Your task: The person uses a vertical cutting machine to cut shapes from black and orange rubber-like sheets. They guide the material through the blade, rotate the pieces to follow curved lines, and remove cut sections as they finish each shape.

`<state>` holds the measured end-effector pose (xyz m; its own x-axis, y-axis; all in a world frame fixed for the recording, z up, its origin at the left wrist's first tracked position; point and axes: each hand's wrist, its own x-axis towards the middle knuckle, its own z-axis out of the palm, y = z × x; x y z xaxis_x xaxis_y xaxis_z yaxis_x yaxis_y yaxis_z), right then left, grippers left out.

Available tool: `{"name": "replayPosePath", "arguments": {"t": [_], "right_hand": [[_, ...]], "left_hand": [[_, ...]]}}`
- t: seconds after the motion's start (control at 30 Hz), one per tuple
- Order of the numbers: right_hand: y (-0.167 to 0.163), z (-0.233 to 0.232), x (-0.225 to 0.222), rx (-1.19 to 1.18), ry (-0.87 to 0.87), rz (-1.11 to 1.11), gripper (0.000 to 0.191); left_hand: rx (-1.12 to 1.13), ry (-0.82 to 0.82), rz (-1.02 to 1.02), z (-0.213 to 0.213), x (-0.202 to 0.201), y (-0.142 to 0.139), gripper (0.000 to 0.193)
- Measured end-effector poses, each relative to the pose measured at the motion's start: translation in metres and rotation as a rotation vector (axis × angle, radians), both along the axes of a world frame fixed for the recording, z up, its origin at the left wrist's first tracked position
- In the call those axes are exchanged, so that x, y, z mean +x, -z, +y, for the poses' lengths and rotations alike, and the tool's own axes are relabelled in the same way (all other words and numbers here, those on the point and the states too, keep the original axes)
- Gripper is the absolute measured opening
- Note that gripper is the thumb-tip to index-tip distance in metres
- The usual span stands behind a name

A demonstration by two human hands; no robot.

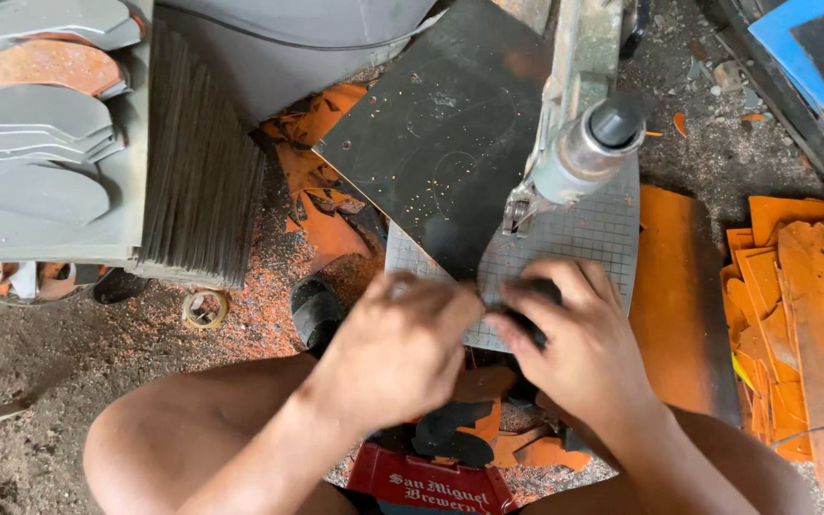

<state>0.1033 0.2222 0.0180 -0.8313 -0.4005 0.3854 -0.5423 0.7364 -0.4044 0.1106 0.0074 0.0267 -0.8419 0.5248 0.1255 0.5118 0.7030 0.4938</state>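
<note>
My left hand and my right hand meet over the near edge of a grey gridded table plate of a cutting machine. Both hands pinch a small dark piece of sheet material between their fingers; most of it is hidden under them. A large black sheet lies tilted on the plate just beyond my left hand. The machine's metal arm with a grey cylinder and black knob hangs above the plate, right behind my hands.
A stack of thin dark sheets and grey cut sole shapes stand at left. Orange cut pieces pile at right. Orange and black scraps lie below the plate, over a red crate. My bare knees frame the bottom.
</note>
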Motion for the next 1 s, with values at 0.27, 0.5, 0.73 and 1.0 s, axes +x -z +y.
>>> {"name": "replayPosePath", "arguments": {"t": [0.27,0.5,0.73,1.0], "right_hand": [[-0.013,0.039,-0.004,0.086,-0.046,-0.199,0.009],[0.002,0.051,-0.009,0.023,-0.008,-0.204,0.026],[0.014,0.055,-0.010,-0.032,-0.055,-0.192,0.027],[0.018,0.051,-0.011,-0.064,-0.016,-0.203,0.026]], "left_hand": [[-0.141,-0.126,0.215,-0.022,-0.054,0.009,0.082],[-0.085,-0.188,0.200,-0.003,-0.020,0.030,0.083],[-0.038,-0.183,0.220,-0.006,-0.028,0.041,0.082],[-0.038,-0.148,0.225,-0.010,-0.040,0.042,0.084]]}}
